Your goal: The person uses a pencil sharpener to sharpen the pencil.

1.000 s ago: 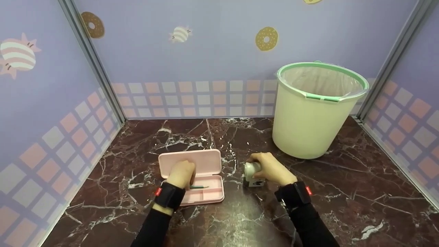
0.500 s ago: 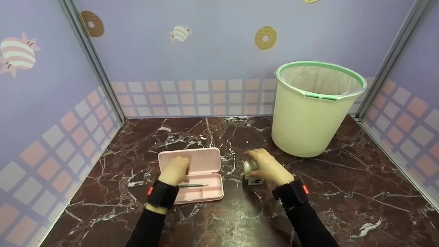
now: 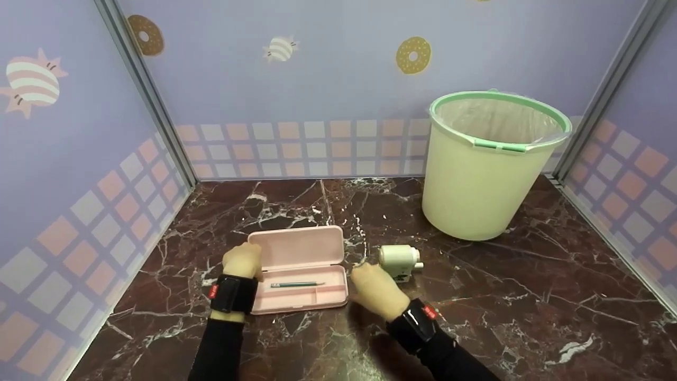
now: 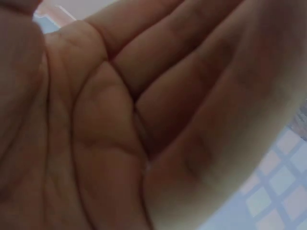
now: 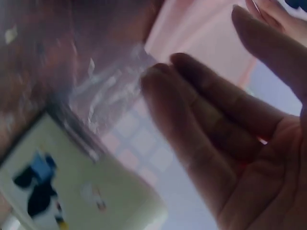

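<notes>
A pink pencil case (image 3: 302,247) lies with its lid raised, and a dark green pencil (image 3: 299,284) is in its back compartment. My left hand (image 3: 243,261) is at the case's left end; the left wrist view shows its fingers loosely bent. Right beside the other end of the case is my right hand (image 3: 378,290), its fingers gently bent with nothing between them in the right wrist view. Behind that hand stands a cream crank pencil sharpener (image 3: 398,258), which bears a cow-like picture on its side (image 5: 43,187).
At the back right stands a pale green waste bin (image 3: 473,185) with a clear liner. Small whitish bits (image 3: 361,233) are scattered on the dark marbled tabletop (image 3: 174,338). Patterned panels (image 3: 338,95) enclose the back and sides.
My left hand has moved left from above the pencil to the case's left end. My right hand has let go of the sharpener and come left, toward the case.
</notes>
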Demonstrator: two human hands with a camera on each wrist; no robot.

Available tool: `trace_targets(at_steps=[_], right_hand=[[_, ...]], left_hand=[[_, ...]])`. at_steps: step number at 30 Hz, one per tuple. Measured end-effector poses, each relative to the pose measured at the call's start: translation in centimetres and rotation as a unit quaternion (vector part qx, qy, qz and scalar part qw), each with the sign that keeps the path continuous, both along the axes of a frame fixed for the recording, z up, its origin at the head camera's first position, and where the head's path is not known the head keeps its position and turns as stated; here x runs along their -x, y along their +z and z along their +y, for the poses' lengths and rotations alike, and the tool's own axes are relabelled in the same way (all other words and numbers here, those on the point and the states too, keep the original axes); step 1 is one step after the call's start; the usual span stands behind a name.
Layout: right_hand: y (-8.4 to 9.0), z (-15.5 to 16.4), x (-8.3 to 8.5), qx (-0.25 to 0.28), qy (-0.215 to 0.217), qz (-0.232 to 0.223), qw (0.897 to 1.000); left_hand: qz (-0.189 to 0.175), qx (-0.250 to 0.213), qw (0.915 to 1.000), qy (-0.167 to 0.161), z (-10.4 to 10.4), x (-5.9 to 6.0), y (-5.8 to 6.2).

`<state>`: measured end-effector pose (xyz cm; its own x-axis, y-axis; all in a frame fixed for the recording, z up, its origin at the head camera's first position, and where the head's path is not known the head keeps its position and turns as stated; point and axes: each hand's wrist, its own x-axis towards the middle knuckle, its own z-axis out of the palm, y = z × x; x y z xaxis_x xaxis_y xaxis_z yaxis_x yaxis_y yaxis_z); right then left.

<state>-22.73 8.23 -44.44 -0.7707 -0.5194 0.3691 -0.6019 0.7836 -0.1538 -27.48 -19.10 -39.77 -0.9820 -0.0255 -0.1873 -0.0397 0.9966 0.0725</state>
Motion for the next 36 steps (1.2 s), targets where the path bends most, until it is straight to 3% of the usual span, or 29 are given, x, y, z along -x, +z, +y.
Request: trace_targets(at_steps=[5,11,20,23,28,30,32,36], right_hand=[[-1.4,-1.0,-0.5,-0.003,-0.004,-0.012,1.0],[-2.0,-2.5,-0.6,-0.04,-0.023,-0.02,0.999],[-1.5,-4.6,0.7,-0.054,-0.047,-0.017,0.997],[-1.4,-4.6,0.9,-0.052,-0.046,-0.019,0.997],[-0.6,-3.4,0.7,-0.018,-0.039,-0.021,0.999],[0.3,-2.5,0.5,0.006,-0.036,-0.018,0.999],[1.5,-1.4,0.5,0.029,-0.033,-0.013,0.999],[3.4,1.1,1.0,0.073,-0.032,-0.001,0.997]], left_hand=[[0.003,-0.013,0.9998,0.012,-0.3,-0.2,-0.8],[0.059,-0.039,0.9975,0.002,-1.1,-0.5,-1.6],[0.122,-0.068,0.9902,0.01,-2.7,0.2,-1.9],[0.135,-0.07,0.9884,0.008,-2.9,0.1,-1.8],[0.1,-0.039,0.9939,0.024,-2.2,-0.5,-0.1],[0.108,-0.038,0.9934,0.004,-1.5,-0.9,1.0],[0.129,-0.059,0.989,-0.041,-0.6,-1.2,1.9],[0.154,-0.16,0.9604,-0.169,2.3,-1.2,2.6]])
